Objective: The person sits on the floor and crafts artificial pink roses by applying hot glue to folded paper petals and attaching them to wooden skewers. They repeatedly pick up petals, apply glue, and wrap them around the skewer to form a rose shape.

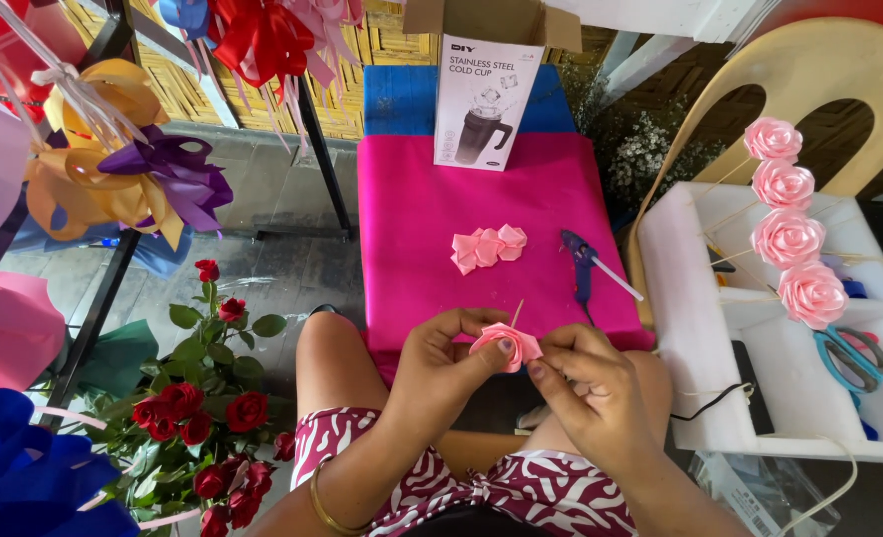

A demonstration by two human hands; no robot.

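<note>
My left hand (443, 366) and my right hand (583, 383) meet over my lap, both pinching a half-made pink ribbon rose (506, 343) wound on a thin wooden stick (516, 313) that pokes up behind it. Folded pink ribbon petals (488, 246) lie ahead on the magenta cloth-covered surface (412, 209). A blue glue gun (583, 267) with a white glue stick rests to the right of the petals.
Several finished pink roses on sticks (788, 235) lean over a white foam tray (695, 328), with teal scissors (852, 358) in it. A cardboard cup box (486, 89) stands at the back. Red roses (193, 413) and ribbon bows (128, 169) fill the left.
</note>
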